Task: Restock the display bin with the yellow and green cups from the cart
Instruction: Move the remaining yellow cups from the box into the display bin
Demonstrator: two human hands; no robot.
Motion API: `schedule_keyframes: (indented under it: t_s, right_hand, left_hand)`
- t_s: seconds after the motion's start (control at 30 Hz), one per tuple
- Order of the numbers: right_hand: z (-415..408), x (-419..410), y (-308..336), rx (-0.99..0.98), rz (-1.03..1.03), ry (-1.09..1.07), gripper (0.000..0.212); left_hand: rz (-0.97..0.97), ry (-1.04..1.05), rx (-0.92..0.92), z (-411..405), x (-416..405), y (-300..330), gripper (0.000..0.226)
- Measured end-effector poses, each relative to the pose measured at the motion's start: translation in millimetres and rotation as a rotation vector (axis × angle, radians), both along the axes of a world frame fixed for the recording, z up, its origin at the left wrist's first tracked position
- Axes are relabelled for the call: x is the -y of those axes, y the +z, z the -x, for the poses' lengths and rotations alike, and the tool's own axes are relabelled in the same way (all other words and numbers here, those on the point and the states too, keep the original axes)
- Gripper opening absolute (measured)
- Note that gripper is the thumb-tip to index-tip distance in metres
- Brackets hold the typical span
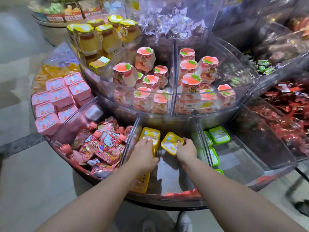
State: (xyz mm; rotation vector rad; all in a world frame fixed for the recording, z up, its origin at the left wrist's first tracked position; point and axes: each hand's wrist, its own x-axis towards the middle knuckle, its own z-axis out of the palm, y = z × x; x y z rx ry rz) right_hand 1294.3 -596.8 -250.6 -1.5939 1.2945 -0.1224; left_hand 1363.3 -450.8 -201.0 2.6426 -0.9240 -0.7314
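Both my hands reach into the middle compartment of the clear round display bin (168, 179). My left hand (144, 150) rests on a square yellow cup (150, 133) at the compartment's left side, fingers over its lid. My right hand (187, 150) grips a second yellow cup (170, 144), tilted, at the compartment's centre. Another yellow cup (141, 182) lies under my left forearm near the front rim. Green cups (219, 135) line the left wall of the compartment to the right. The cart is out of view.
Pink pouches (103, 144) fill the compartment on the left, and pink square cups (60, 96) sit beyond them. An upper clear tier (167, 81) holds peach-lidded cups. Red wrapped sweets (287, 118) lie at the right. My shoe (184, 221) shows below the rim.
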Motion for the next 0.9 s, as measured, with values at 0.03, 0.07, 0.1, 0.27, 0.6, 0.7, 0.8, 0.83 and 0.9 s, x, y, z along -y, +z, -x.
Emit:
schedule_keyframes:
  t_s: [0.03,0.07,0.1,0.27,0.6,0.7,0.8,0.83,0.9]
  right_hand:
    - [-1,1,-7,-0.039,-0.003,0.014,0.044]
    - [-4,1,-15,-0.066,-0.011,0.031,0.047]
    - [-6,0,-22,-0.077,-0.024,0.041,0.05]
    - [-11,-8,-36,-0.028,-0.117,0.003,0.053]
    - [-21,-2,-32,-0.058,-0.212,0.201,0.051]
    - [-18,-1,-38,-0.039,-0.222,0.191,0.066]
    - [-6,-8,-20,-0.033,-0.192,0.269,0.095]
    - [-1,-12,-13,-0.052,-0.176,0.295,0.096]
    - [8,-16,4,-0.107,-0.121,0.373,0.091]
  left_hand:
    - [-0.039,-0.029,0.005,-1,-1,-6,0.073]
    - [-0.066,-0.065,0.017,-1,-2,-10,0.075]
    - [-0.081,-0.095,0.031,-2,-3,-13,0.077]
    - [-0.069,-0.117,0.057,-5,-5,-18,0.078]
    - [-0.077,-0.111,0.04,-7,-4,-22,0.083]
    - [-0.073,-0.116,0.044,-7,-5,-20,0.082]
    - [-0.03,-0.093,0.042,-7,-6,-14,0.078]
    - [-0.015,-0.075,0.039,-7,-5,-11,0.076]
    - [0.008,-0.043,0.053,-7,0,-3,0.072]
